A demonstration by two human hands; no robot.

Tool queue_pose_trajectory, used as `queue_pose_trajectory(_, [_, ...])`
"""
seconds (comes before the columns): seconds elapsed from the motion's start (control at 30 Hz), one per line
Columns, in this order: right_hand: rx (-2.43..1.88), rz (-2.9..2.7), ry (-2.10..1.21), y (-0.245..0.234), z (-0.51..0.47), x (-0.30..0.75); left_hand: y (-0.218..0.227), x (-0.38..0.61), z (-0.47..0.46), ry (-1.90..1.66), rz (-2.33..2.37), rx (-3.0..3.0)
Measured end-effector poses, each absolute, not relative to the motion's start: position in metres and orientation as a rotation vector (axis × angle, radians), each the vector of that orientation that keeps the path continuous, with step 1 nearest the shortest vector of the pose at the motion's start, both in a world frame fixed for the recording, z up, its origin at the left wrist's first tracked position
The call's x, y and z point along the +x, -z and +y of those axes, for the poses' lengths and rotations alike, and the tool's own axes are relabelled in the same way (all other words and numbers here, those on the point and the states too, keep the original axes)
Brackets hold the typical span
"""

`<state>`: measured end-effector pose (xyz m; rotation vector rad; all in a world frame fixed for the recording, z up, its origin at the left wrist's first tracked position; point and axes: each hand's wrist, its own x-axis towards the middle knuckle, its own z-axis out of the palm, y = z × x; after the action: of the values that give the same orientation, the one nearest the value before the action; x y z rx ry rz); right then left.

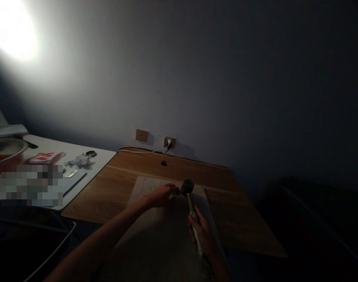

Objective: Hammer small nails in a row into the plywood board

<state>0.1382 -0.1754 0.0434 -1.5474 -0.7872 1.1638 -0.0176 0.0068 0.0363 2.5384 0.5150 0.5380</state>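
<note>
A mallet [196,234] with a dark rounded head and a pale handle is gripped in my right hand [204,231], fingers wrapped round the handle. Its head is raised close to the fingertips of my left hand [162,195]. That hand is over the far part of a pale board [145,183], its fingers curled and pinched together. Whatever the left fingertips may hold is too dark and small to make out. The board lies on a wooden table [111,196] and stretches toward me, its near part in deep shadow.
A white table [79,188] adjoins at left, bearing a red-and-white packet [46,158], crumpled clear plastic [80,161] and a large bowl [8,149]. A white cable [146,151] runs along the back edge to a wall socket [170,142]. The right side is very dark.
</note>
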Motion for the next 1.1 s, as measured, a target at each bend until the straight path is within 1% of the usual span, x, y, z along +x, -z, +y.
queue_pose_trajectory(0.13, [-1.561, -0.76, -1.13, -0.041, -0.184, 0.141, -0.04, -0.03, -0.01, -0.354, 0.383, 2.735])
queue_pose_trajectory(0.33, [-1.561, -0.721, -1.117, -0.046, -0.19, 0.141, -0.031, -0.027, -0.018, -0.428, 0.309, 2.779])
queue_pose_trajectory(0.43, [-1.576, -0.701, -1.13, -0.049, -0.191, 0.141, -0.032, -0.028, -0.011, -0.492, 0.387, 2.67])
queue_pose_trajectory(0.57, [-1.577, -0.748, -1.138, -0.049, -0.192, 0.142, -0.026, -0.022, 0.008, -0.655, 0.697, 2.396])
queue_pose_trajectory(0.67, [-1.586, -0.758, -1.128, -0.048, -0.191, 0.141, -0.014, -0.014, 0.02, -0.758, 0.874, 2.318])
queue_pose_trajectory(0.8, [-1.604, -0.761, -1.142, -0.048, -0.191, 0.14, -0.004, -0.007, 0.024, -0.742, 0.896, 2.354])
queue_pose_trajectory(1.1, [-1.555, -0.777, -1.147, -0.04, -0.179, 0.134, -0.001, -0.003, 0.02, -0.768, 0.903, 2.354])
